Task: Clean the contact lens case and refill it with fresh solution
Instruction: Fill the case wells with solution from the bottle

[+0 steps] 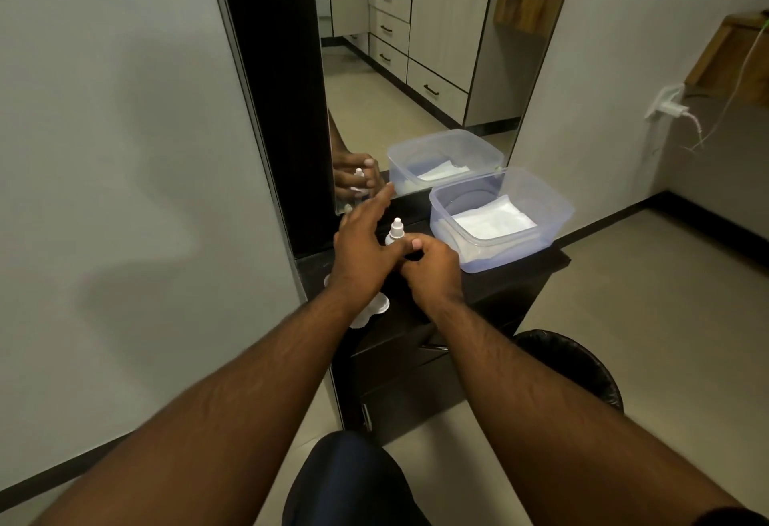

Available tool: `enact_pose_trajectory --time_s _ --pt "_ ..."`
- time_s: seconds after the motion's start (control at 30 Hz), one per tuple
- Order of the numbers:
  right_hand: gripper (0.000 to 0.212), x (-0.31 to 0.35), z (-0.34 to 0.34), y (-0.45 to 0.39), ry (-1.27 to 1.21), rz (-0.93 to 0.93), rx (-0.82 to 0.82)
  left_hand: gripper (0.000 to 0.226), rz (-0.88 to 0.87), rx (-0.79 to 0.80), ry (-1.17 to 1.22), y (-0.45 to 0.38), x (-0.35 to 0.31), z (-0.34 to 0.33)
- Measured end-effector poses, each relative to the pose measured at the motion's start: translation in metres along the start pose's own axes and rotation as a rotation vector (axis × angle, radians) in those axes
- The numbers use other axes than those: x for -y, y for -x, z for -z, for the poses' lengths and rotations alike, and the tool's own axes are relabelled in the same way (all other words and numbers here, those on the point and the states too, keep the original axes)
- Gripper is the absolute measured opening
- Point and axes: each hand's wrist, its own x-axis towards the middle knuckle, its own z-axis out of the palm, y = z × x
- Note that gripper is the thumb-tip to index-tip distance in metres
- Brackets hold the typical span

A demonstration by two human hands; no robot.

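A small white solution bottle (395, 230) with a dropper tip stands upright on the dark counter (512, 272); only its top shows between my hands. My right hand (432, 267) is curled around the bottle's lower part, thumb against it. Just left of the bottle, my left hand (361, 251) hovers palm down with its fingers spread and stretched toward the mirror, holding nothing. The white contact lens case (376, 305) lies at the counter's front left edge, mostly hidden under my left wrist.
A clear plastic tub (553, 209) with white tissue (491, 222) inside stands on the counter to the right. A mirror (416, 68) rises behind the counter. A black bin (582, 367) sits on the floor, lower right. My knee (353, 480) is below.
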Motion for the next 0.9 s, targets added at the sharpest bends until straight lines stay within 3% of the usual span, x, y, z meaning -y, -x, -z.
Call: enact_pose_trajectory --time_s 0.07,0.17,0.23,0.4,0.53,0.67,0.8,0.9 --pt "0.029 0.000 0.000 0.000 -0.008 0.007 0.000 0.074 0.027 0.045 0.037 0.002 0.000 0.001" --pt "0.025 -0.001 0.000 -0.001 -0.006 0.014 0.002 0.062 0.026 -0.079 -0.350 0.009 -0.001 0.005" --pt "0.024 -0.001 -0.001 -0.001 -0.006 0.015 0.005 0.061 0.008 -0.138 -0.442 0.012 -0.002 0.008" --pt "0.033 0.004 0.002 0.001 0.000 0.020 -0.005 0.054 -0.052 0.012 -0.145 0.000 -0.002 0.005" --pt "0.033 0.006 0.004 0.004 0.025 0.023 0.013 0.027 -0.012 -0.063 -0.128 -0.009 -0.008 0.003" --pt "0.035 0.008 0.005 0.005 0.024 0.032 0.041 0.017 -0.008 -0.134 -0.144 -0.009 -0.008 0.005" --pt "0.034 0.009 0.006 0.006 0.003 0.025 0.031 0.038 -0.027 -0.038 -0.215 -0.012 -0.007 0.007" --pt "0.028 0.007 0.005 0.005 -0.013 0.023 0.020 0.062 -0.025 0.166 -0.127 -0.013 -0.013 0.012"
